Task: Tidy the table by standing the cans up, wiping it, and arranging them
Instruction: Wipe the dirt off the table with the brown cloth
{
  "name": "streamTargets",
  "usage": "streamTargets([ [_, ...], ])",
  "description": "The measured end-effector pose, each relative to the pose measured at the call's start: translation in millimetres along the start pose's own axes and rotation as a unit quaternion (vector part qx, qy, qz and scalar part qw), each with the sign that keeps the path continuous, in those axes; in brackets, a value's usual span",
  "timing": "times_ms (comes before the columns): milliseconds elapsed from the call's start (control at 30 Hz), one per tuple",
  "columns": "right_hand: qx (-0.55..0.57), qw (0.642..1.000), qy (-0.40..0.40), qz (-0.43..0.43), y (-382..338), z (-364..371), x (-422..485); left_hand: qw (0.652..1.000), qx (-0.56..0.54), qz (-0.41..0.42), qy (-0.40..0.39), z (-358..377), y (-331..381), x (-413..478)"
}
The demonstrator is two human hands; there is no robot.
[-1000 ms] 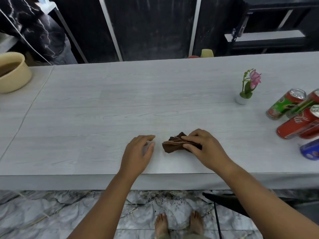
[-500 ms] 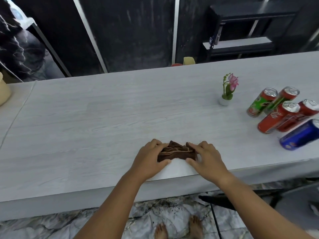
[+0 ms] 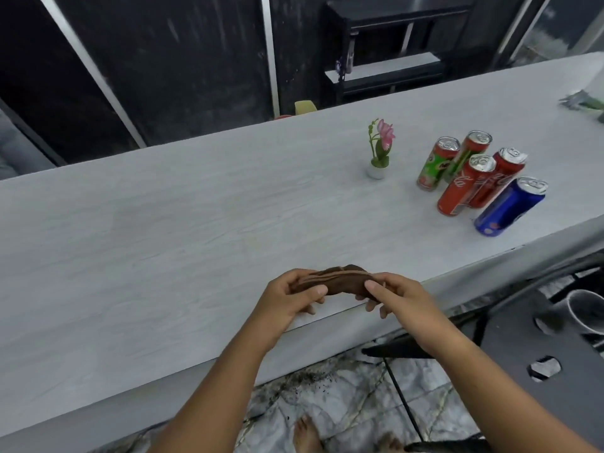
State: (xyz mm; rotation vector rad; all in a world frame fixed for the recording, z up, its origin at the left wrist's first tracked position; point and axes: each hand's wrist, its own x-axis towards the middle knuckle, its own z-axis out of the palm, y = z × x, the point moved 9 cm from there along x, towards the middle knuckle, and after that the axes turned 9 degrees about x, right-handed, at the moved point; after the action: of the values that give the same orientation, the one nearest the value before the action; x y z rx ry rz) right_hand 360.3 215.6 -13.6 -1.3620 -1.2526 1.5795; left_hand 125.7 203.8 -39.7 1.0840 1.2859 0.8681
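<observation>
A folded brown cloth [image 3: 340, 280] is held just above the front edge of the white table [image 3: 183, 230]. My left hand [image 3: 287, 297] grips its left end and my right hand [image 3: 397, 294] grips its right end. Several cans stand upright in a cluster at the right: a green can [image 3: 436, 165], a second green and red can [image 3: 470, 150] behind it, two red cans [image 3: 462, 188] [image 3: 500, 176] and a blue can [image 3: 510, 207] nearest the edge.
A small pink flower in a white pot [image 3: 379, 152] stands left of the cans. A dark chair [image 3: 536, 348] sits under the table's right end, with a cup [image 3: 585, 310] beyond it. My bare feet [image 3: 307, 434] are on the marble floor.
Both hands closed on the cloth and lifted it off the table toward the front edge. The view swung right, so the cans now sit fully in view.
</observation>
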Motion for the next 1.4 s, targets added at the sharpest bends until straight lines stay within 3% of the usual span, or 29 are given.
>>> streamTargets([
  [100,0.066,0.996,0.055,0.014,11,-31,-24,0.997,-0.069,-0.026,-0.026,41,-5,2],
  [233,0.105,0.983,0.150,0.017,32,-83,-63,0.995,-0.071,-0.051,-0.052,106,-11,4],
  [467,0.142,0.952,0.268,0.038,81,-166,-132,0.993,-0.010,-0.071,-0.090,219,-22,2],
  [833,0.178,0.887,0.418,0.076,159,-278,-236,0.960,0.093,-0.085,-0.248,386,-56,9],
  [1067,0.152,0.865,0.460,0.130,229,-321,-271,0.915,0.211,-0.094,-0.331,458,-104,24],
  [1200,0.105,0.873,0.458,0.133,255,-335,-270,0.880,0.311,-0.052,-0.356,481,-118,40],
  [1400,0.005,0.879,0.446,0.170,282,-343,-254,0.798,0.492,0.060,-0.344,493,-123,57],
])
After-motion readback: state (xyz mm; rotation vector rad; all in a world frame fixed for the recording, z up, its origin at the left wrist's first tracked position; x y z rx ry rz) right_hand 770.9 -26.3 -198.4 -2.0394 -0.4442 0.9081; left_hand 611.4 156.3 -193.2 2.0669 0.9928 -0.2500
